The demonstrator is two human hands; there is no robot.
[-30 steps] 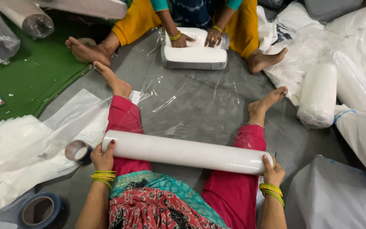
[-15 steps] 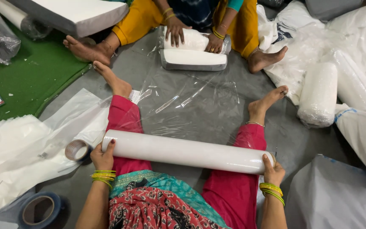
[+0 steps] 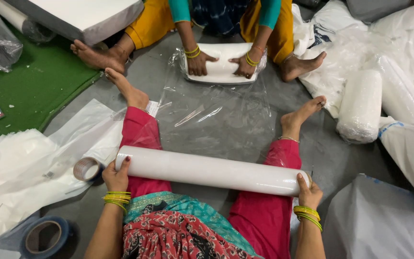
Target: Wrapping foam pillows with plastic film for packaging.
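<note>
We hold a white film roll (image 3: 212, 171) across our lap, left hand (image 3: 115, 176) clamped on one end, right hand (image 3: 307, 193) on the other. Clear film (image 3: 216, 115) stretches to a white pad (image 3: 221, 67) under a co-worker's hands (image 3: 200, 63). Wrapped white bundles (image 3: 360, 105) lie right; flat white bags (image 3: 29, 163) left.

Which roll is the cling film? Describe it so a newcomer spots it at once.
Find the grey floor, then the red trouser legs stretched across it. The film roll lies across both thighs, left hand and right hand capping its ends. Unlike the fat wrapped bolsters, it is long, slim and glossy.
</note>
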